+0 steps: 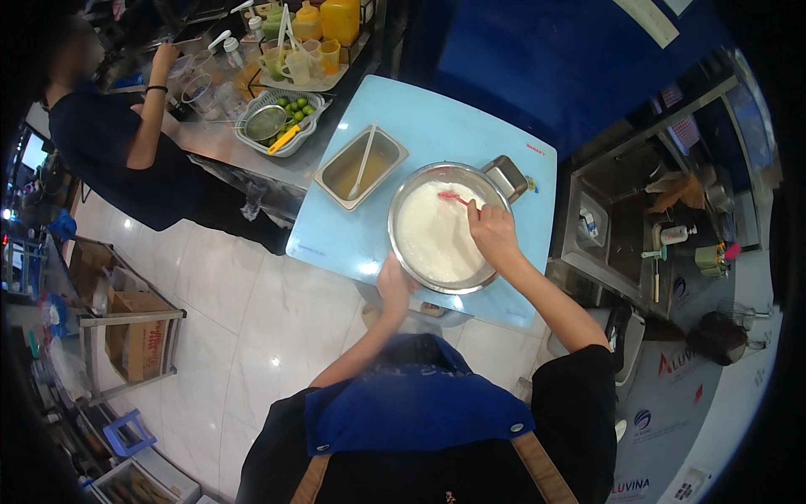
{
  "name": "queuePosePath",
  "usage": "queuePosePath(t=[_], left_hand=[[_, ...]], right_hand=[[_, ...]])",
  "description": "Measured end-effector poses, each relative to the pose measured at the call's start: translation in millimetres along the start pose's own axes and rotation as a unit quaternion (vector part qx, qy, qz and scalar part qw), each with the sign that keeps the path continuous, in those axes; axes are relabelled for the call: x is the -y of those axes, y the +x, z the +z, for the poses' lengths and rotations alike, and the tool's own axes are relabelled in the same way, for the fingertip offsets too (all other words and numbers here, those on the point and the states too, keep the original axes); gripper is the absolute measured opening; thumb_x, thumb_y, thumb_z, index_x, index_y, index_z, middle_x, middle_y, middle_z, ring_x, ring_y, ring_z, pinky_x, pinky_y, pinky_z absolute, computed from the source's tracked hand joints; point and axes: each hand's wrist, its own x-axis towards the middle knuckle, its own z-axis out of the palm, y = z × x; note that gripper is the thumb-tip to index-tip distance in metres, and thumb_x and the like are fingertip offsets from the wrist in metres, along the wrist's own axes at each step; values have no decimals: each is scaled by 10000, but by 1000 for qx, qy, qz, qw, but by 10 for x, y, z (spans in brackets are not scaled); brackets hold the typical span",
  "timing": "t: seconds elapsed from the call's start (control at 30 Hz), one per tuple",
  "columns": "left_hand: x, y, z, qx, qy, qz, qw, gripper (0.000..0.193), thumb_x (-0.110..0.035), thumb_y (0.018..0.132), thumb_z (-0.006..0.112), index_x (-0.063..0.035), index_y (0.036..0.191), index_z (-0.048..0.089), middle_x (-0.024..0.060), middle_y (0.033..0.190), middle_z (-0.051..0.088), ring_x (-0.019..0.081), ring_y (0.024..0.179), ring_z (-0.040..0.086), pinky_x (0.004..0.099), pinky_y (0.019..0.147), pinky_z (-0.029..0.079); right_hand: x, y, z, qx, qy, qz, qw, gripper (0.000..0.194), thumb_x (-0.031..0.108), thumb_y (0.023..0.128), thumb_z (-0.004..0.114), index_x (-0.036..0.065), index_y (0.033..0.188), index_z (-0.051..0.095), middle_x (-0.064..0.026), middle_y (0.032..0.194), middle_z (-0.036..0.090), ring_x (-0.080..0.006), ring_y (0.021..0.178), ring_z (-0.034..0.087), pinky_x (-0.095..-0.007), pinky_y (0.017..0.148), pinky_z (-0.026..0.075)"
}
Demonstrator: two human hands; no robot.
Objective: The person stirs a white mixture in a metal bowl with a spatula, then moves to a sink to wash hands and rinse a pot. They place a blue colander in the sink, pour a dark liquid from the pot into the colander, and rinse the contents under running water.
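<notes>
My right hand [493, 230] is closed on the handle of a red utensil [452, 196], whose head rests at the surface of a thick white mixture [434, 233]. That mixture fills much of a round stainless steel bowl [395, 249] on a light blue tabletop [434, 113]. Against the bowl's near left side is my left hand [395, 283]; its fingers are partly hidden by the rim. Left of the bowl stands a rectangular steel pan [327, 192] of cloudy yellowish liquid, with a pale long-handled spoon [365, 157] in it. An empty-looking steel container [507, 178] touches the bowl's far right side.
A basket [286, 150] with green limes, a strainer [265, 122] and a yellow-handled knife [293, 133] sits on the counter at upper left. Another person [126, 151] stands beside it. To the right is a steel sink [604, 252]; a metal rack [132, 318] stands at left.
</notes>
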Motion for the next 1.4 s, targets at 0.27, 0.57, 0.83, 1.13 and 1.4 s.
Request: queuePosePath(t=[0.27,0.57,0.83,1.13,1.4], left_hand=[[-302,612,-576,-113,107,248,956,681,-107,779,755,-26,1300,324,177,1302,452,237,1132,511,347,907,422],[-712,1399,-492,-30,139,351,926,1196,-103,638,860,-33,1465,-1,200,1385,369,319,1285,409,403,1090,312],[-628,1704,-583,26,209,334,919,969,-110,625,868,-19,1384,273,131,1265,521,244,1147,528,353,999,403],[-431,1656,-598,-38,194,351,915,833,-165,618,868,-6,1300,417,129,1204,568,248,1102,554,343,966,417],[-502,1331,-752,-55,190,391,899,842,-75,638,842,4,1342,388,108,1263,504,228,1168,483,357,1029,360]], right_hand=[[-131,112,-91,-65,-22,15,998,338,107,732,597,36,1061,636,-35,702,517,-173,654,537,-293,538,427],[-65,174,100,-111,-4,-78,991,242,124,750,594,45,974,642,-36,697,531,-171,643,543,-288,543,449],[-470,26,-46,274,105,50,955,91,104,712,635,75,786,678,-111,731,671,-211,689,683,-317,547,511],[-319,11,-177,420,336,-6,843,319,301,781,687,-8,858,682,-202,866,684,-347,813,677,-428,705,538],[272,151,46,141,360,99,917,129,115,795,587,88,764,708,-142,792,686,-277,780,681,-387,630,541]])
